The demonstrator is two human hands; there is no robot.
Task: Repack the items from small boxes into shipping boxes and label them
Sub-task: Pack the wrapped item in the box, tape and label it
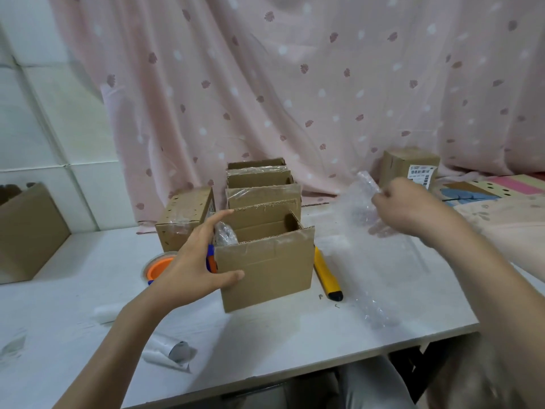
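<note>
Steadying the nearest open box (265, 270) of three in a row on the table (73, 290), the left hand (191, 261) spreads against its side; right of it, the right hand (413, 211) pinches bubble wrap (358, 211).

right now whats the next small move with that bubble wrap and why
Probably bring the bubble wrap left and lower it into the open box. The right hand pinches the sheet up beside the box, the left hand braces the box's side, and its flaps stand open with something wrapped already inside.
</note>
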